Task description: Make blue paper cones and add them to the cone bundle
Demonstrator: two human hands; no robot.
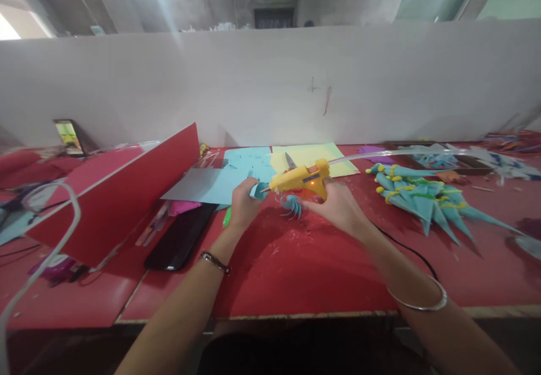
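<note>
My right hand [340, 205] is wrapped round the grip of a yellow hot glue gun [300, 178]. A small light glows orange on its body, and a long clear glue stick [393, 153] sticks out of its back end. With closed fingers my left hand [245, 205] holds a small curled piece of blue paper [258, 190]. The gun's nozzle points left and meets or nearly meets that paper; I cannot tell which. Below the gun, close to my right fingers, is a curled blue paper piece cut into strips [291, 206].
Blue paper cones with yellow trim [422, 195] lie at right. A red board [127, 200] leans at left, near a black phone [181, 240]. Blue sheets [198, 183], yellow paper [342, 164] and scissors [289, 161] lie behind my hands. A white partition [270, 88] closes the back.
</note>
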